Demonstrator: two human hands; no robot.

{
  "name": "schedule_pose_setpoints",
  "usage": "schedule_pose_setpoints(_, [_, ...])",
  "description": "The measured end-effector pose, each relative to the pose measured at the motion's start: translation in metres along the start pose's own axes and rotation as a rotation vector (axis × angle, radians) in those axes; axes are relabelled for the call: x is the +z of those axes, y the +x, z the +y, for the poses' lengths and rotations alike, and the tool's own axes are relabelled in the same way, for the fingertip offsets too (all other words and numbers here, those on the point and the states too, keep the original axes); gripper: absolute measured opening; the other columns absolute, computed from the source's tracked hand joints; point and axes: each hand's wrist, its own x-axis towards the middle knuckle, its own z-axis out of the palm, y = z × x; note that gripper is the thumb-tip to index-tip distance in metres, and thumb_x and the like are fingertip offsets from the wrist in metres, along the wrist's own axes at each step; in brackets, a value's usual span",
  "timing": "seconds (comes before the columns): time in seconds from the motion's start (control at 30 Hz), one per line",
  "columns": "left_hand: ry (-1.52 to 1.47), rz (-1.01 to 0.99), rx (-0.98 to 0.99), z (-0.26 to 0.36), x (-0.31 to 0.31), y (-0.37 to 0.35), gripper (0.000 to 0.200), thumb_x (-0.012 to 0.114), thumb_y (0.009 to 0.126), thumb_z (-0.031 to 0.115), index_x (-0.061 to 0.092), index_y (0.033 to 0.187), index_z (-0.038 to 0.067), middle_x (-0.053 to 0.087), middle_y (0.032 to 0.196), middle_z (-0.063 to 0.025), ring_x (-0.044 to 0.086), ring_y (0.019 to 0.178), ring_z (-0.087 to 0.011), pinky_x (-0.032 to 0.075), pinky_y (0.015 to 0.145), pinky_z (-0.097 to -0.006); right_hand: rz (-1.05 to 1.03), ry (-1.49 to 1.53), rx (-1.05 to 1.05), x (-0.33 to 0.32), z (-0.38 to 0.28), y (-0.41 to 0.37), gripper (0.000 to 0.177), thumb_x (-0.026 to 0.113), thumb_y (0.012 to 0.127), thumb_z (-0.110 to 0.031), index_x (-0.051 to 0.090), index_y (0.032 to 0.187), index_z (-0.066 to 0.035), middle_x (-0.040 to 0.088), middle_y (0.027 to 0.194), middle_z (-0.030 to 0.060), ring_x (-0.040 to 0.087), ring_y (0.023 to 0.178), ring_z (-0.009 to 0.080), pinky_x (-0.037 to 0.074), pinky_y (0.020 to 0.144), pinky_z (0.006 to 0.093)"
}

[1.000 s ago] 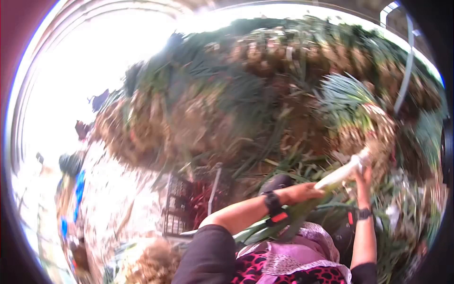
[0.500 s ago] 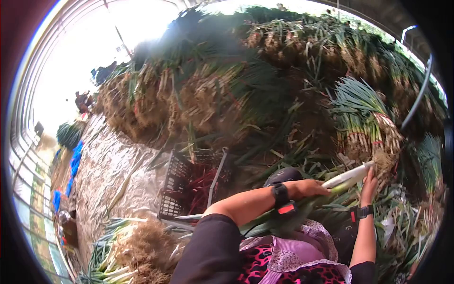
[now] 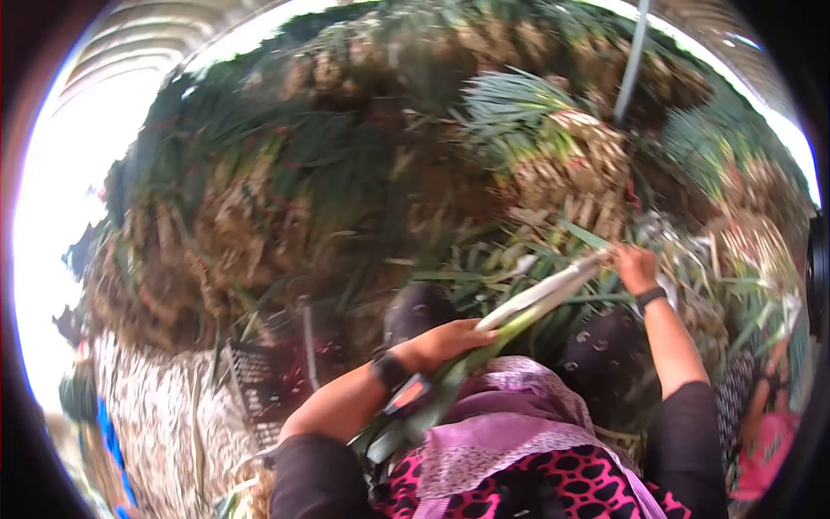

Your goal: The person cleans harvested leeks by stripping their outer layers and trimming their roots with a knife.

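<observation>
My left hand [image 3: 450, 344] is closed around a few long green onions [image 3: 553, 292], where the white stalks turn green. Their leaves trail back under my left forearm toward my lap. At the root end, my right hand [image 3: 636, 268] has its fingers closed on the tip of the white stalks. The onions slant up to the right across my knees. Loose leaves and peelings [image 3: 497, 268] lie on the ground beneath and beyond them.
A tied onion bundle [image 3: 562, 160] stands ahead. Stacked bundles [image 3: 233, 208] fill the left and back. A dark plastic crate [image 3: 268, 389] sits at left, on pale sheeting [image 3: 156, 415]. A metal pole [image 3: 633, 65] rises behind. At far right is another person in pink [image 3: 768, 454].
The view has swung right, so the crate and tied bundle appear farther left. Both hands still hold the onions. Another person now shows at the right edge.
</observation>
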Motion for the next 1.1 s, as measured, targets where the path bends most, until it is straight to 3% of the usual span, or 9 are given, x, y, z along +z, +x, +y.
schedule_pose_setpoints(0.1, [-0.03,-0.015,-0.008,0.001,0.007,-0.009,0.038,0.056,0.093,0.03,0.051,0.12,0.003,0.059,0.086,-0.0015,0.055,0.07,-0.0079,0.048,0.062,-0.0239,-0.179,-0.192,0.102,-0.002,0.024,-0.014,0.015,0.058,0.081,-0.023,0.062,0.078,-0.009,0.058,0.064,0.0159,0.06,0.065,0.0314,0.045,0.056,0.0426])
schedule_pose_setpoints(0.2, [-0.21,0.085,-0.044,-0.001,-0.009,-0.056,0.043,0.059,0.091,0.03,0.046,0.124,0.006,0.061,0.083,-0.0085,0.059,0.064,-0.0135,0.051,0.056,-0.0255,-0.152,-0.014,0.863,-0.011,0.116,-0.075,0.038,0.046,0.088,-0.046,0.065,0.082,-0.013,0.063,0.07,0.0144,0.062,0.069,0.033,0.044,0.063,0.0464])
schedule_pose_setpoints(0.37, [-0.269,0.113,-0.021,-0.012,-0.028,-0.054,0.042,0.055,0.092,0.033,0.045,0.123,0.006,0.06,0.079,-0.0106,0.059,0.063,-0.0168,0.05,0.054,-0.0273,-0.793,-0.449,0.607,-0.068,0.064,-0.068,0.051,0.073,0.074,-0.032,0.058,0.114,-0.005,0.054,0.122,0.0183,0.051,0.112,0.0338,0.043,0.092,0.0422])
schedule_pose_setpoints(0.47, [-0.241,0.11,-0.002,-0.008,-0.026,-0.034,0.039,0.056,0.092,0.031,0.046,0.121,0.006,0.06,0.08,-0.0088,0.06,0.063,-0.0151,0.051,0.056,-0.0271,-0.254,0.159,0.259,-0.038,0.008,-0.026,0.072,0.078,0.065,-0.026,0.048,0.126,-0.002,0.047,0.13,0.0177,0.042,0.123,0.0339,0.035,0.103,0.0422])
schedule_pose_setpoints(0.63, [-0.046,0.143,0.002,0.002,-0.012,-0.019,0.035,0.056,0.093,0.027,0.048,0.119,0.005,0.058,0.084,-0.0046,0.057,0.066,-0.011,0.05,0.057,-0.0256,-0.002,0.602,-0.225,-0.061,-0.136,0.058,0.083,0.074,0.068,-0.047,0.043,0.132,-0.006,0.045,0.133,0.0143,0.038,0.128,0.0314,0.03,0.108,0.0435])
schedule_pose_setpoints(0.77, [-0.008,0.115,-0.016,0.0,-0.007,-0.015,0.035,0.056,0.093,0.027,0.049,0.117,0.003,0.056,0.088,-0.0018,0.055,0.071,-0.0086,0.049,0.06,-0.0251,0.083,0.702,-0.587,-0.044,-0.182,0.073,0.038,0.066,0.083,-0.035,0.057,0.109,-0.007,0.059,0.109,0.0073,0.052,0.109,0.0212,0.043,0.093,0.0404])
schedule_pose_setpoints(0.87, [0.01,0.139,-0.016,-0.013,-0.012,-0.016,0.041,0.057,0.092,0.03,0.045,0.123,0.005,0.059,0.085,-0.0044,0.058,0.069,-0.0105,0.051,0.059,-0.0251,-0.281,1.625,0.238,-0.032,-0.178,0.062,0.012,0.06,0.089,-0.022,0.057,0.091,-0.01,0.055,0.086,0.0007,0.054,0.09,0.0134,0.045,0.079,0.0326])
schedule_pose_setpoints(0.93, [-0.025,0.146,-0.034,-0.016,-0.012,-0.023,0.043,0.058,0.092,0.029,0.044,0.123,0.004,0.059,0.085,-0.0043,0.058,0.07,-0.0105,0.05,0.058,-0.0249,0.095,1.793,0.644,-0.027,-0.145,0.074,0.021,0.05,0.096,-0.028,0.054,0.084,-0.011,0.045,0.066,-0.005,0.045,0.054,0.0049,0.039,0.048,0.0216])
schedule_pose_setpoints(1.1, [0.028,0.101,-0.016,-0.02,-0.013,-0.015,0.043,0.059,0.092,0.029,0.046,0.124,0.004,0.058,0.088,-0.002,0.055,0.073,-0.0082,0.049,0.061,-0.024,0.265,1.207,0.616,0.0,-0.093,0.08,0.029,0.045,0.097,-0.029,0.052,0.075,-0.013,0.044,0.06,-0.0071,0.04,0.046,0.0037,0.032,0.038,0.0227])
